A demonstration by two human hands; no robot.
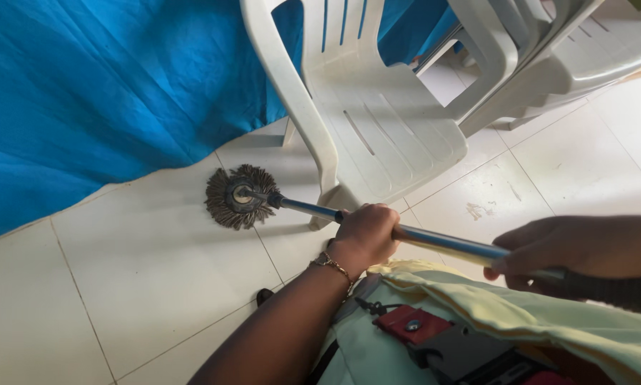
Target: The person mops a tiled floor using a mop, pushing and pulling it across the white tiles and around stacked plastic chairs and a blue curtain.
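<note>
While hands (pixel 367 235) grip pole (pixel 441 244), mop head (pixel 238 196) ahead.

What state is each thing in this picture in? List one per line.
Mop head: flat on the tiled floor.
Mop pole: tilted, gripped.
Left hand: closed around pole.
Right hand: closed around pole.
White chair: upright, unoccupied.
Blue cloth: draped to floor.

A spin mop (pixel 320 210) lies at a low slant across the view. Its round head (pixel 237 197), a ring of dark brown, frayed strands about a grey hub, sits flat on the white tiled floor (pixel 142 271). The shiny metal handle (pixel 449 243) runs from the hub toward the lower right.
</note>
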